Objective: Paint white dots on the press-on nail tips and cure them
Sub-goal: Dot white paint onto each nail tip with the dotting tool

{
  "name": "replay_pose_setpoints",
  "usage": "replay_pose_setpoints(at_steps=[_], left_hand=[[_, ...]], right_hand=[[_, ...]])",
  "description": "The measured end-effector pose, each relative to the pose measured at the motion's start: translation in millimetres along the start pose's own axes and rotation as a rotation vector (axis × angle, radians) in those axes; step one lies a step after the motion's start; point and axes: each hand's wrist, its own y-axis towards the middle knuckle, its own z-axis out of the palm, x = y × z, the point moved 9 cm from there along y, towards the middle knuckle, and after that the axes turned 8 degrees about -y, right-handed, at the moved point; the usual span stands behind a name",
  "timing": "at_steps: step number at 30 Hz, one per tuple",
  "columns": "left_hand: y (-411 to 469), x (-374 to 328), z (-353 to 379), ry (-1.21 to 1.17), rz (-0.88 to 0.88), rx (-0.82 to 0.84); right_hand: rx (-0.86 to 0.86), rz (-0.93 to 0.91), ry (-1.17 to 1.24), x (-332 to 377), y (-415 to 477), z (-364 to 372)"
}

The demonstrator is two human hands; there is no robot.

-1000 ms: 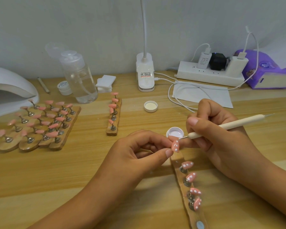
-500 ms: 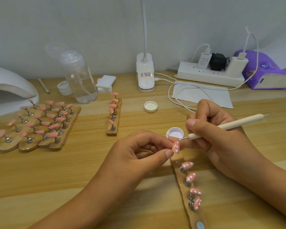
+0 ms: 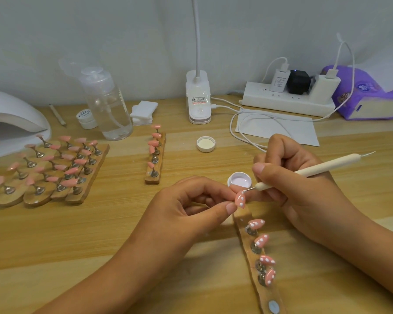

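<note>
A smooth white domed curing lamp [image 3: 11, 123] sits at the left edge of the pale, wood-grained surface [image 3: 100, 223], which runs back to a plain grey wall. Beside it, wooden holders [image 3: 52, 196] carry rows of glossy plain pink tips on small metal stands. Behind them, near the back edge, stands a clear plastic pump bottle [image 3: 106, 103]. A single wooden strip [image 3: 156, 175] of plain tips lies towards the middle.

The left hand [image 3: 186, 211] pinches one almond-shaped pink nail tip [image 3: 240, 199] between thumb and forefinger, above the surface and in front of a small round pot of white gel [image 3: 239, 180]. The nail tip's long axis runs roughly front to back, its pointed end towards the front edge, with white dots down its right side.

The right hand [image 3: 300, 189] grips a slim cream dotting tool [image 3: 309, 171], which slants up to the right. Its fine metal point meets the nail tip's far end.

A long wooden holder [image 3: 268, 293] runs to the front edge, bearing four dotted tips [image 3: 261, 240]. A white power strip [image 3: 286, 100] lies along the back edge.
</note>
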Motion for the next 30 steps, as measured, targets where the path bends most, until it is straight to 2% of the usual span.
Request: replay_pose_setpoints(at_steps=[8,17,19,21,23,26,30], left_hand=[[0.0,0.9,-0.1,-0.025,0.004,0.009],[-3.8,-7.5,-3.4,-0.051,0.051,-0.068],[-9.6,-21.1,-3.7,-0.053,0.143,-0.096],[-20.1,-43.1,4.9,0.032,0.317,-0.04],[-35.9,-65.0,25.2,0.249,0.541,0.089],[-57.2,-71.7,54.6,0.573,0.759,0.237],[-68.3,-65.2,71.3,0.844,0.893,0.32]], right_hand=[[-0.044,-0.037,0.055,4.3,1.6,-5.4],[-0.204,-0.141,-0.085,13.1,5.9,-30.0],[-0.26,-0.135,-0.106,14.3,7.3,-39.0],[-0.315,-0.119,-0.13,13.5,8.0,-47.4],[-0.346,-0.103,-0.14,10.8,8.4,-53.1],[-0.348,-0.079,-0.165,7.9,7.9,-55.3],[-0.325,-0.077,-0.192,9.3,6.8,-52.8]])
